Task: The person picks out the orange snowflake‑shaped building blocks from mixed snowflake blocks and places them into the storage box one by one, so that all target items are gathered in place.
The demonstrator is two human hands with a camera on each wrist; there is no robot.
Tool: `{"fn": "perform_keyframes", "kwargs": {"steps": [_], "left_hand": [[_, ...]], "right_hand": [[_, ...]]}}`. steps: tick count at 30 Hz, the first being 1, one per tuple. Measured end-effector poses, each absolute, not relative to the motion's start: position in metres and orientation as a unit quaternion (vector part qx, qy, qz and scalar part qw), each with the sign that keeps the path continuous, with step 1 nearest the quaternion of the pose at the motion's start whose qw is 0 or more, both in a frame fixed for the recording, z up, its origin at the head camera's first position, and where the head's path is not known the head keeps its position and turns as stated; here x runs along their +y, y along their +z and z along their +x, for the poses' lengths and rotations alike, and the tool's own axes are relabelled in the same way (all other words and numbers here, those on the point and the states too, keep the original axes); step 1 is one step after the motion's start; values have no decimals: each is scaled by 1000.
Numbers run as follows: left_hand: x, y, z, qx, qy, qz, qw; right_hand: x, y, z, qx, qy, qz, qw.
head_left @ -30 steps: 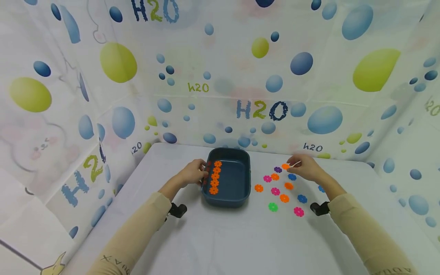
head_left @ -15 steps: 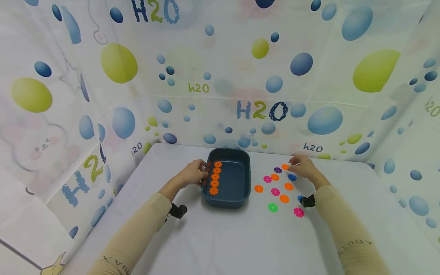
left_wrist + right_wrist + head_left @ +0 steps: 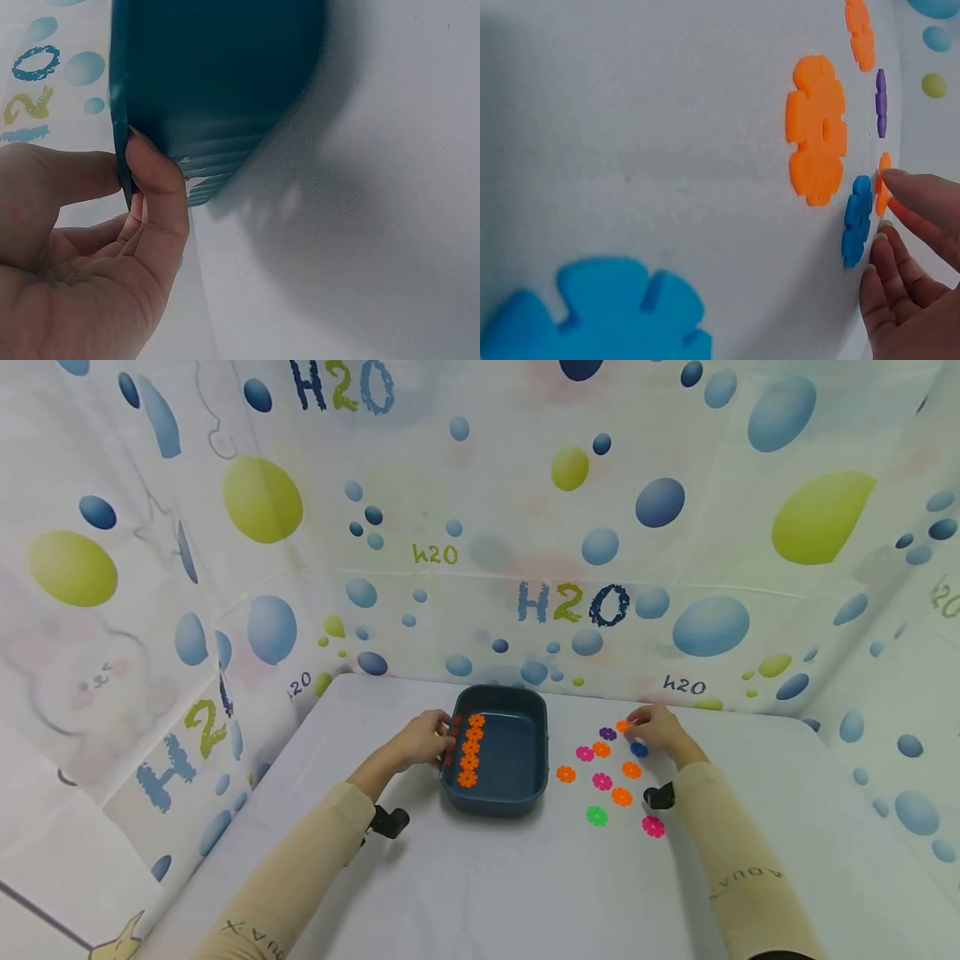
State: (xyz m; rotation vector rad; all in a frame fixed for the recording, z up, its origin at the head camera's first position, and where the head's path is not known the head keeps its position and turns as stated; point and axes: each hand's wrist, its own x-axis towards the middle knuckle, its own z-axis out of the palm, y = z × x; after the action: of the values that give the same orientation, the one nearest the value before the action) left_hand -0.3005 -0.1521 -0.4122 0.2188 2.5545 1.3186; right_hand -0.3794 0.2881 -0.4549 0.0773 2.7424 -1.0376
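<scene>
Backdrop (image 3: 495, 493) reads "H2O"; right sleeve (image 3: 731, 827) lettering partly legible; left fingers (image 3: 160, 191) pinch the blue tray (image 3: 493, 807) rim; right fingers (image 3: 922, 195) touch an orange flower piece (image 3: 621, 726) on the surface (image 3: 480, 885), grip unconfirmed.

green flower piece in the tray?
No, the green flower piece lies on the white tablecloth, outside the dark blue tray.

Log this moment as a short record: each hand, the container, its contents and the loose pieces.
Left hand: pinches the rim of the dark blue container
Right hand: fingertips at an orange flower piece; firm grip unclear
Container: upright on the white table
Contents: five orange pieces in a row along the left side
Other loose pieces, right of container: orange, pink, blue, purple, green
</scene>
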Motion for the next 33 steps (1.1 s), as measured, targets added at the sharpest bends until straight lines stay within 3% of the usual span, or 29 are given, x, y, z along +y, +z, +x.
{"fn": "perform_keyframes", "kwargs": {"steps": [8, 17, 24, 33], "left_hand": [[-151, -412, -300, 878, 454, 78, 132], [-153, -412, -302, 876, 456, 88, 130], [-153, -409, -302, 874, 459, 90, 132], [-153, -408, -300, 876, 455, 92, 132]], "right_hand": [[287, -454, -380, 930, -347, 58, 105], [294, -443, -373, 922, -381, 33, 55], [291, -419, -356, 921, -388, -3, 18], [257, -380, -339, 892, -449, -58, 20]]}}
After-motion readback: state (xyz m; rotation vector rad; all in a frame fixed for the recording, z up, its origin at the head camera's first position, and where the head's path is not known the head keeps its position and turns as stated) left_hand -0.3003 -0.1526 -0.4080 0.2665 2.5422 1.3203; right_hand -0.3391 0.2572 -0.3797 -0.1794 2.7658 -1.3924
